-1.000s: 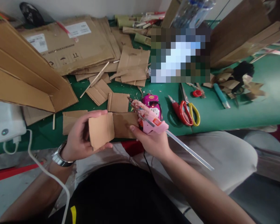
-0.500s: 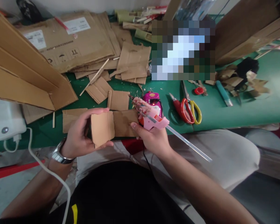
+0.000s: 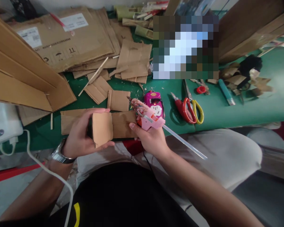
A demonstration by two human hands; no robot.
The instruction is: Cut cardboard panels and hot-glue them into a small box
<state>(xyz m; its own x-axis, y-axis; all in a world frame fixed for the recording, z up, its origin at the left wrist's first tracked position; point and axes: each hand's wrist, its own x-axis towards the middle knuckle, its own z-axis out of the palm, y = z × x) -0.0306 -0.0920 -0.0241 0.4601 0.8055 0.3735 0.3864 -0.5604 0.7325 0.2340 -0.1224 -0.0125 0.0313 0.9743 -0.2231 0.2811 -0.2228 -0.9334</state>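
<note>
My left hand (image 3: 82, 135) is closed around a small cardboard piece (image 3: 102, 129), its thumb along the top edge and fingers along the bottom. My right hand (image 3: 150, 137) grips a pink hot glue gun (image 3: 148, 115) with a clear glue stick jutting out behind it. The gun's blackened nozzle points up and left. Against the small piece lies a darker cardboard flap (image 3: 124, 124), reaching to my right thumb; whether the two are joined I cannot tell. Just behind the gun stands a magenta device (image 3: 153, 99) with a small lit light.
Red- and yellow-handled scissors (image 3: 191, 110) and red-handled pliers (image 3: 177, 102) lie to the right. Cardboard sheets (image 3: 97, 37) are stacked at the back left. A folded cardboard form (image 3: 21, 69) and a white power box (image 3: 4, 123) with a cable stand at left. A teal cutter (image 3: 227, 91) lies farther right.
The glue gun and my right hand have shifted slightly left, and the gun is nearer the cardboard. My left hand still holds its piece almost unmoved. The whole view has shifted slightly.
</note>
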